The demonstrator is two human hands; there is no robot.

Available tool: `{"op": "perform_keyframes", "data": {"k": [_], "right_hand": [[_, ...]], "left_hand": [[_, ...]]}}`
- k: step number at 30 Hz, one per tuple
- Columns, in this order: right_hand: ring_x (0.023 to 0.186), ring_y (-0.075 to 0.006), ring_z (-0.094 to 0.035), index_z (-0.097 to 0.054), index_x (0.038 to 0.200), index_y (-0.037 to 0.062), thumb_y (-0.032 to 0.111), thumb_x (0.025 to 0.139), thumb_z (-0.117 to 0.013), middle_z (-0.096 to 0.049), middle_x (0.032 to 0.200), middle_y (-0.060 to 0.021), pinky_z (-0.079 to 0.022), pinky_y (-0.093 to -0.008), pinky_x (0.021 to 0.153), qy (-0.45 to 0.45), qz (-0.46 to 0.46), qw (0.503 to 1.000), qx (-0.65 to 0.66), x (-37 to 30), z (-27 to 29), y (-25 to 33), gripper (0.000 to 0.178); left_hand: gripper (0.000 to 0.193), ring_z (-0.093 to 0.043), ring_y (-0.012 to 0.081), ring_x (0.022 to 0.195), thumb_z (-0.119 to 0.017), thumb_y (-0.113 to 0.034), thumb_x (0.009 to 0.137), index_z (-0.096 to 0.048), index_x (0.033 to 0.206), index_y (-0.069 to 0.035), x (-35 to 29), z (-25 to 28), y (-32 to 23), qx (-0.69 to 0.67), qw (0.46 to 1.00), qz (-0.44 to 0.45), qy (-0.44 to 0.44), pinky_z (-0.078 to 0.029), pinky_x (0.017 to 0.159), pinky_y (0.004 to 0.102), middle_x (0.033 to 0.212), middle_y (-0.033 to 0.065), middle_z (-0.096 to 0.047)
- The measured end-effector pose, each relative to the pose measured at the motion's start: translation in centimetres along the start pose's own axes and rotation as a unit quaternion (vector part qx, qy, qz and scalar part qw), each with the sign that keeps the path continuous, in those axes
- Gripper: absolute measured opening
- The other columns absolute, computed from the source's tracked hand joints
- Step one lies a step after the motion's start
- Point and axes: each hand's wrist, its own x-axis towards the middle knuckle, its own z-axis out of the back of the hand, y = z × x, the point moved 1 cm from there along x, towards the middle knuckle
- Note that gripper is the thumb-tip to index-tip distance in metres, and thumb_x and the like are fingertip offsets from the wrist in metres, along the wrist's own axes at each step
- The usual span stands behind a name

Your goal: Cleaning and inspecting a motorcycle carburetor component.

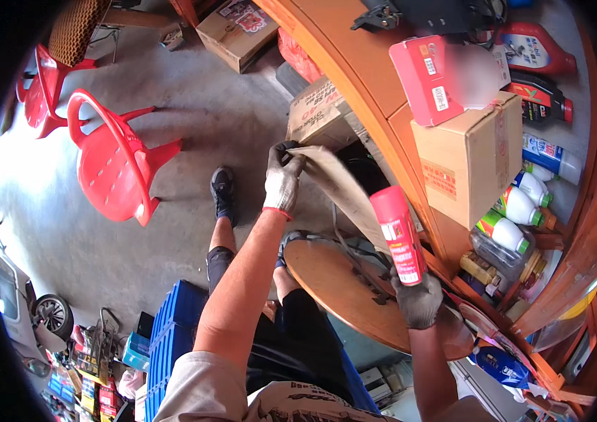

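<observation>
My left hand (283, 179), in a white and dark work glove, is closed on the upper end of a long brown cardboard flap (337, 179). The flap slopes down toward the right, where its lower end passes behind a red spray can (400, 243). My right hand (419, 301), in a grey glove, grips that can around its bottom, with the red cap up. Below the flap lies a round wooden board (334, 278). An open dark space (363, 165) shows beside the flap, next to a cardboard box (319, 112).
Right of my hands an orange wooden shelf (362, 56) holds a cardboard box (467, 158), a red box (421, 81) and several bottles (506, 232). Red plastic chairs (112, 169) stand at left. Blue crates (175, 330) sit by my legs. Another carton (235, 39) is farther off.
</observation>
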Motion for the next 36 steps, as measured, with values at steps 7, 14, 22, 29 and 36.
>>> {"op": "perform_keyframes", "data": {"k": [7, 14, 22, 29, 36], "right_hand": [[0.095, -0.0323, -0.065, -0.039, 0.142, -0.0044, 0.03, 0.09, -0.049, -0.062, 0.121, -0.0203, -0.054, -0.0398, 0.079, -0.004, -0.108, 0.993, -0.04, -1.7, 1.3, 1.4, 0.063], [0.077, -0.0135, -0.061, -0.042, 0.144, 0.0038, 0.017, 0.083, -0.058, -0.062, 0.118, -0.0115, -0.052, -0.0276, 0.058, 0.062, -0.216, 0.848, -0.48, 7.0, 1.8, -3.3, 0.064], [0.091, -0.0153, -0.063, -0.032, 0.151, 0.0017, 0.021, 0.081, -0.063, -0.06, 0.125, -0.0142, -0.053, -0.0273, 0.061, 0.065, -0.033, 0.773, -0.63, 16.8, 5.0, -3.4, 0.079], [0.104, -0.0187, -0.062, -0.035, 0.148, -0.0012, 0.019, 0.08, -0.065, -0.055, 0.135, -0.0156, -0.056, -0.0292, 0.066, 0.018, -0.072, 0.837, -0.541, 18.0, 3.2, 1.9, 0.077], [0.102, -0.0186, -0.061, -0.039, 0.146, -0.0014, 0.012, 0.08, -0.063, -0.059, 0.127, -0.0142, -0.053, -0.0315, 0.075, 0.0, 0.032, 0.784, -0.62, 22.3, 9.5, 1.8, 0.072]], "left_hand": [[0.054, -0.064, 0.0305, 0.098, -0.078, -0.033, 0.077, -0.058, 0.122, -0.01, -1.8, -5.3, -3.1, 0.391, 0.904, -0.085, -0.148, -0.051, 0.088, 0.0403, 0.112, 0.0166, -0.062], [0.052, -0.064, 0.0353, 0.105, -0.076, -0.038, 0.077, -0.06, 0.121, -0.014, -0.5, -8.2, -5.3, 0.439, 0.881, -0.086, -0.156, -0.051, 0.091, 0.044, 0.113, 0.0186, -0.063], [0.046, -0.065, 0.0374, 0.102, -0.072, -0.034, 0.08, -0.06, 0.118, -0.011, 1.0, -12.5, -6.2, 0.416, 0.892, -0.089, -0.152, -0.052, 0.087, 0.0457, 0.111, 0.0201, -0.063], [0.048, -0.06, 0.0436, 0.102, -0.069, -0.029, 0.082, -0.056, 0.122, -0.005, 2.7, -15.3, -5.6, 0.301, 0.929, -0.212, -0.031, -0.049, 0.087, 0.0466, 0.117, 0.0226, -0.06], [0.094, -0.062, 0.0344, 0.114, -0.069, -0.038, 0.085, -0.014, 0.147, 0.005, 5.1, -15.1, 0.7, 0.067, 0.994, -0.036, 0.076, -0.054, 0.086, 0.041, 0.127, 0.0283, -0.057]]}}
